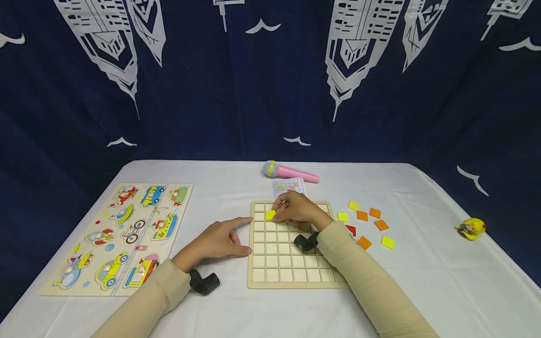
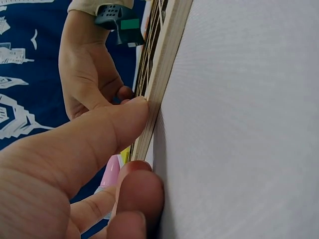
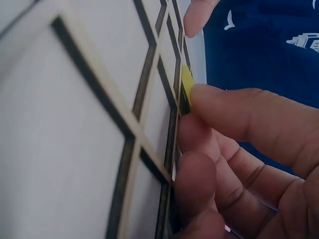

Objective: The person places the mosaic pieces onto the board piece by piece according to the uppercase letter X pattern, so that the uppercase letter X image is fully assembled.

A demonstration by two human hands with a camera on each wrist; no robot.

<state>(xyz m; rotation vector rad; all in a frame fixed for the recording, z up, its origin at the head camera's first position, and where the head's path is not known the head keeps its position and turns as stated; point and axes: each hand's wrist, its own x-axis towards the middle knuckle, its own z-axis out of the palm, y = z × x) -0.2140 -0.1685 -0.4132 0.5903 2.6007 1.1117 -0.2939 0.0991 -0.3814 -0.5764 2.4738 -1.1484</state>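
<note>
A wooden grid board (image 1: 259, 274) with square cells lies flat on the white cloth. My right hand (image 1: 296, 207) is over its upper left part and pinches a yellow square tile (image 1: 270, 215) between thumb and fingertips. Seen from the right wrist, that tile (image 3: 187, 79) stands slightly tilted at a cell, one edge raised off the grid. At the board's left edge rests my left hand (image 1: 220, 238), index finger and thumb stretched out and touching the wood. In the left wrist view the thumb (image 2: 119, 122) presses the board's side.
Loose orange tiles (image 1: 381, 225), yellow tiles (image 1: 387, 242) and a red tile (image 1: 351, 230) lie right of the board. Behind it are a patterned card (image 1: 289, 185) and a pink microphone (image 1: 297, 174). A vehicle picture puzzle (image 1: 114, 253) lies left, a small yellow-headed figure (image 1: 471, 228) far right.
</note>
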